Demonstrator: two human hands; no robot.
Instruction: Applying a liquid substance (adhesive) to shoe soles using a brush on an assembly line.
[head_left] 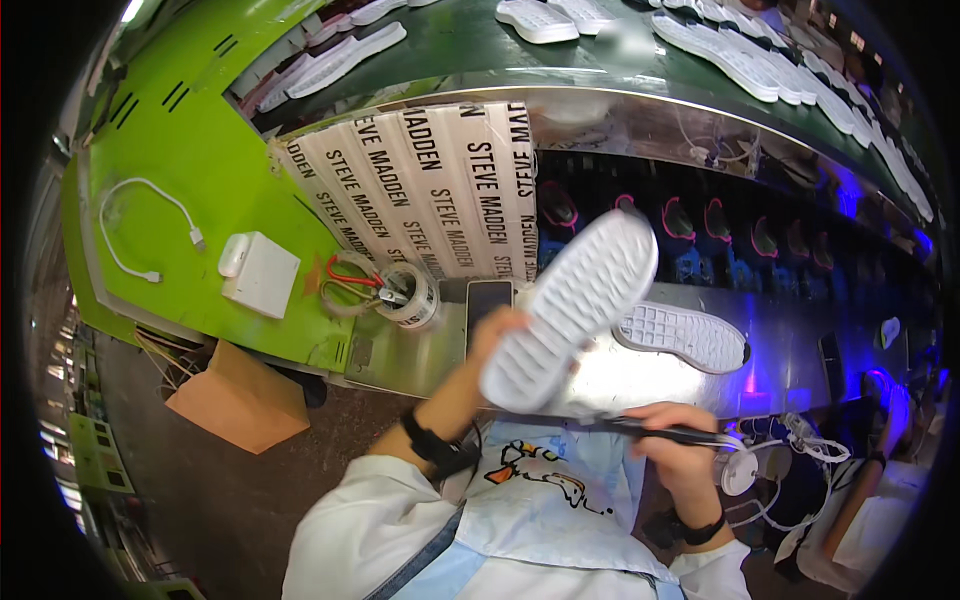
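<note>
My left hand grips a white shoe sole by its left edge. The sole is tilted above the metal bench, its ribbed tread facing up. In my right hand is a long dark handheld tool, its blurred front end reaching left to just below the sole's lower end. Whether it touches the sole I cannot tell. Its exact kind does not show. A second white sole lies tread up on the bench, right of the held one.
Soles line a green conveyor behind. Dark shoes with pink collars stand beneath it. A printed cardboard panel, a tape roll holding scissors, and a phone are left. White cables loop right, near another person's arm.
</note>
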